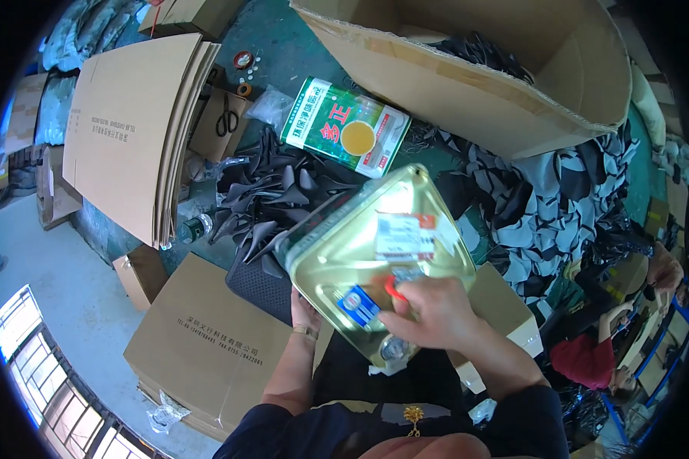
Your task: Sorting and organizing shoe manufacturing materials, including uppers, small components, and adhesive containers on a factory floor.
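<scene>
The right grip (429,310) clasps a red handle (394,288) on a square gold tin (364,269), while the left grip (305,310), partly hidden, seems to steady its side.

There's room over the left floor (42,245); gold tin (366,269) plugs the middle, open carton (452,99) blocks far right; near right seems cluttered.

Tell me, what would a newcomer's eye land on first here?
Probably the shiny gold metal can at the centre, with the right hand at its red top fitting and the left hand by its left side. Beyond it lies a green tin; a large open cardboard box fills the upper right.
</scene>
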A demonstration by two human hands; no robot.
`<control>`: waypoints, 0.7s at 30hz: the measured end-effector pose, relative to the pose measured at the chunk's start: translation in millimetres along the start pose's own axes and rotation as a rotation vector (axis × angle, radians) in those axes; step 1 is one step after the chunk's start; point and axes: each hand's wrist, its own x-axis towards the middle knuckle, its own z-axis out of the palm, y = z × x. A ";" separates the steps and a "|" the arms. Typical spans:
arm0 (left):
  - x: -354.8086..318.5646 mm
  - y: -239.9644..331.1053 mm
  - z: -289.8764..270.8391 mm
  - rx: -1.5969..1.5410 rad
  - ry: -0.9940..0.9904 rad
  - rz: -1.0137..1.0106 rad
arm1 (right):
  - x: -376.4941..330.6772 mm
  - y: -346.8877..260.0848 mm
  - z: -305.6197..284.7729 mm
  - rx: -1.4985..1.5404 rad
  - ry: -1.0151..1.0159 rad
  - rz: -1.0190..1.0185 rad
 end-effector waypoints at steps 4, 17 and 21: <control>17.0 -29.9 -6.5 0.009 -0.154 -0.045 | -56.0 -5.2 -8.0 0.061 -0.132 0.140; 34.3 -171.9 8.4 0.770 -0.166 -0.163 | -171.4 75.3 66.7 0.198 0.041 0.477; 1.2 -164.6 23.3 0.984 -0.170 -0.089 | -185.3 140.1 90.1 0.048 0.059 0.563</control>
